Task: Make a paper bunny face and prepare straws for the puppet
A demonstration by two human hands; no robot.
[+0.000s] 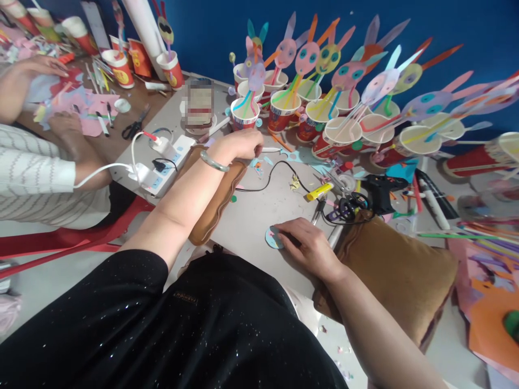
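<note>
My left hand (248, 145), with a bangle on its wrist, reaches across the table with curled fingers pointing down. It is just in front of a red paper cup (245, 112) that has a paper rabbit head on straws. What its fingertips hold, if anything, is hidden. Beside them lie a white stick (271, 149) and small paper scraps (257, 165). Near the table's front edge, my right hand (307, 244) grips a small light-blue paper oval (273, 238) by its right side, with thumb and fingers on it.
Several cups with paper rabbits (343, 129) line the blue wall. A yellow glue tube (320, 191), scissors (343, 181) and a black glue gun (383, 192) lie right of centre. Brown cushions (399, 265) flank me. A power strip (172, 165) and a co-worker's hands (51, 66) are left.
</note>
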